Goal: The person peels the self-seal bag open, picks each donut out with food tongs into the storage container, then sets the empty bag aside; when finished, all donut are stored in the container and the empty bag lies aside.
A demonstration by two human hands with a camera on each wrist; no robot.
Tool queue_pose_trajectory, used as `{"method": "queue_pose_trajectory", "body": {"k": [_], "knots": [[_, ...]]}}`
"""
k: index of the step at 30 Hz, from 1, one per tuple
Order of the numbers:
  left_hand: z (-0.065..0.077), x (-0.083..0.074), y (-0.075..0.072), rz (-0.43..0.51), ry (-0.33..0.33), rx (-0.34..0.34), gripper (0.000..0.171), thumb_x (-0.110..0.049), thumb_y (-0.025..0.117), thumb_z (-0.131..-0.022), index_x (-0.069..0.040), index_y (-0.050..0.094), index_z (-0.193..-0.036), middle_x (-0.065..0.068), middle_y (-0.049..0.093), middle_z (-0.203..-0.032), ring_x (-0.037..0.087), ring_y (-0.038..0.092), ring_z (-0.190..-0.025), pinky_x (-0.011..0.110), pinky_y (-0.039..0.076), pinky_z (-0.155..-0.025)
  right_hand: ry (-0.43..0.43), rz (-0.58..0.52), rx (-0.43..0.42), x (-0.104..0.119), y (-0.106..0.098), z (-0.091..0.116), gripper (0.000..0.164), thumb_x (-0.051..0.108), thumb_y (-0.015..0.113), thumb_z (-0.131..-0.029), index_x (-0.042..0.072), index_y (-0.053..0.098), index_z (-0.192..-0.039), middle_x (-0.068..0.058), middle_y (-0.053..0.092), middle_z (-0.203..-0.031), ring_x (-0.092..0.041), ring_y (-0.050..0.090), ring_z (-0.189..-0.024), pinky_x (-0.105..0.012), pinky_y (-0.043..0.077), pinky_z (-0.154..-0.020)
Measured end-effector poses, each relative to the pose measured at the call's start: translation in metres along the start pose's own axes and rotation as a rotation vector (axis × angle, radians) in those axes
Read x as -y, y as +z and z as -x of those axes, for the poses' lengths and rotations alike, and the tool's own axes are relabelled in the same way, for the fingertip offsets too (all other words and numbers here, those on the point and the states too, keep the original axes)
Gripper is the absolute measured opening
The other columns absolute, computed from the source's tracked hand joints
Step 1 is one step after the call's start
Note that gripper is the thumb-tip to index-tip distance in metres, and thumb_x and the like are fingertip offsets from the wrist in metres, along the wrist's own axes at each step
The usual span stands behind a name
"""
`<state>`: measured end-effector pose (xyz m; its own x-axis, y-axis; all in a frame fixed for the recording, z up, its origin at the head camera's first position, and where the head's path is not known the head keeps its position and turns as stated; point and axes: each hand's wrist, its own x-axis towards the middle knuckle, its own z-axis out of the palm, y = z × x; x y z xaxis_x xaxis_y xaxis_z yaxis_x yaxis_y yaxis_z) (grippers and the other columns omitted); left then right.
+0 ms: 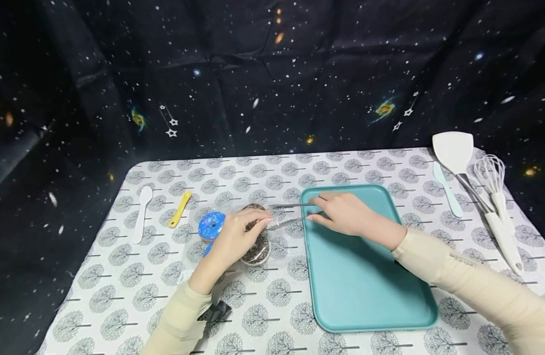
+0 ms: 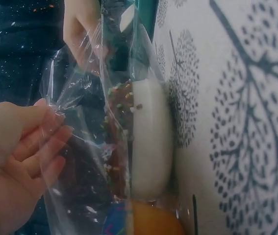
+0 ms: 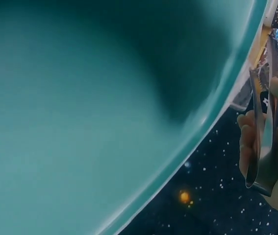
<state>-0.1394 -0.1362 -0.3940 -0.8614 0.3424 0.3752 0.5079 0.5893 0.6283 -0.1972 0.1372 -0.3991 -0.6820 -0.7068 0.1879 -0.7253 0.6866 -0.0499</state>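
Note:
My left hand (image 1: 232,239) pinches the edge of a clear plastic bag (image 2: 77,156), fingertips on the film in the left wrist view. Inside the bag lie several doughnuts: a blue sprinkled doughnut (image 1: 212,225), a dark brown sprinkled doughnut (image 1: 257,250) and others partly covered by the hand. In the left wrist view a doughnut with a pale side (image 2: 151,142) shows through the film. Over the far left part of the teal tray (image 1: 374,296), my right hand (image 1: 348,214) grips metal tongs (image 3: 267,169). The arms of the tongs stand apart, their tips by the bag.
On the left lie a white spoon (image 1: 141,214) and a yellow-handled utensil (image 1: 180,209). At the right edge are a pale blue spreader (image 1: 447,190), a white turner (image 1: 454,150) and a whisk (image 1: 492,175). A tree-print cloth (image 1: 255,320) covers the table.

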Motion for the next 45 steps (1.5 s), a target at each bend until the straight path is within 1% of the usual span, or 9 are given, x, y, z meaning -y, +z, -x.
{"method": "queue_pose_trajectory", "body": {"k": [5, 13, 19, 23, 26, 29, 33, 39, 45], "knots": [[-0.001, -0.003, -0.001, -0.008, -0.009, 0.006, 0.014, -0.018, 0.065, -0.089, -0.012, 0.072, -0.099, 0.000, 0.070, -0.104, 0.015, 0.063, -0.101, 0.032, 0.048, -0.097, 0.022, -0.027, 0.006, 0.007, -0.001, -0.008, 0.047, 0.047, 0.053, -0.092, 0.010, 0.060, -0.120, -0.002, 0.064, -0.102, -0.016, 0.062, -0.081, -0.033, 0.054, -0.066], [-0.003, -0.005, 0.000, 0.000, 0.032, 0.002, 0.014, -0.017, 0.065, -0.088, -0.011, 0.072, -0.098, 0.000, 0.070, -0.103, 0.015, 0.064, -0.101, 0.031, 0.048, -0.096, 0.045, -0.081, 0.014, 0.013, 0.001, -0.013, 0.042, 0.044, 0.056, -0.091, 0.012, 0.060, -0.118, -0.002, 0.062, -0.101, -0.014, 0.058, -0.077, -0.031, 0.051, -0.063], [-0.003, -0.007, 0.001, -0.008, 0.037, 0.001, 0.014, -0.018, 0.065, -0.088, -0.012, 0.072, -0.099, 0.000, 0.070, -0.103, 0.015, 0.064, -0.101, 0.030, 0.048, -0.096, 0.078, -0.114, 0.038, 0.015, 0.007, -0.016, 0.043, 0.046, 0.054, -0.092, 0.013, 0.058, -0.121, -0.001, 0.061, -0.102, -0.014, 0.058, -0.080, -0.029, 0.051, -0.064], [-0.003, -0.007, 0.002, 0.005, 0.039, 0.015, 0.014, -0.017, 0.064, -0.089, -0.012, 0.072, -0.100, 0.001, 0.070, -0.103, 0.015, 0.064, -0.101, 0.029, 0.049, -0.095, 0.074, -0.123, 0.047, 0.017, 0.010, -0.016, 0.043, 0.045, 0.054, -0.092, 0.013, 0.057, -0.120, -0.001, 0.059, -0.094, -0.011, 0.053, -0.071, -0.025, 0.047, -0.057], [-0.003, -0.006, 0.003, 0.014, 0.035, 0.027, 0.014, -0.017, 0.063, -0.090, -0.012, 0.072, -0.100, 0.000, 0.070, -0.104, 0.013, 0.064, -0.101, 0.027, 0.048, -0.095, 0.050, -0.114, 0.019, 0.019, 0.011, -0.016, 0.038, 0.042, 0.057, -0.091, 0.012, 0.058, -0.115, 0.000, 0.059, -0.088, -0.010, 0.051, -0.066, -0.022, 0.043, -0.051], [-0.002, -0.005, 0.003, 0.020, 0.031, 0.024, 0.014, -0.018, 0.063, -0.090, -0.013, 0.072, -0.099, 0.000, 0.070, -0.103, 0.013, 0.064, -0.101, 0.026, 0.048, -0.095, 0.015, -0.079, -0.027, 0.020, 0.012, -0.018, 0.030, 0.039, 0.060, -0.090, 0.013, 0.060, -0.105, 0.003, 0.055, -0.077, -0.009, 0.047, -0.059, -0.021, 0.037, -0.044], [-0.001, -0.005, 0.003, 0.025, 0.037, 0.017, 0.014, -0.020, 0.063, -0.090, -0.013, 0.072, -0.099, 0.000, 0.070, -0.102, 0.013, 0.064, -0.100, 0.026, 0.049, -0.094, -0.011, -0.049, -0.066, 0.021, 0.013, -0.019, 0.024, 0.038, 0.062, -0.089, 0.015, 0.059, -0.092, 0.008, 0.044, -0.065, -0.008, 0.038, -0.051, -0.019, 0.027, -0.037], [-0.001, -0.004, 0.001, 0.027, 0.018, 0.018, 0.016, -0.020, 0.063, -0.090, -0.010, 0.072, -0.098, 0.000, 0.070, -0.102, 0.014, 0.064, -0.101, 0.029, 0.048, -0.096, -0.035, -0.024, -0.090, 0.021, 0.012, -0.020, 0.021, 0.036, 0.062, -0.089, 0.017, 0.055, -0.085, 0.010, 0.038, -0.060, -0.006, 0.030, -0.046, -0.018, 0.021, -0.036], [-0.001, 0.001, 0.000, 0.007, 0.000, 0.014, 0.017, -0.023, 0.062, -0.090, -0.013, 0.072, -0.100, -0.001, 0.070, -0.104, 0.014, 0.063, -0.103, 0.030, 0.047, -0.097, -0.025, -0.012, -0.094, 0.019, 0.011, -0.019, 0.023, 0.039, 0.060, -0.090, 0.017, 0.055, -0.087, 0.010, 0.040, -0.061, -0.006, 0.032, -0.047, -0.020, 0.021, -0.036]]}}
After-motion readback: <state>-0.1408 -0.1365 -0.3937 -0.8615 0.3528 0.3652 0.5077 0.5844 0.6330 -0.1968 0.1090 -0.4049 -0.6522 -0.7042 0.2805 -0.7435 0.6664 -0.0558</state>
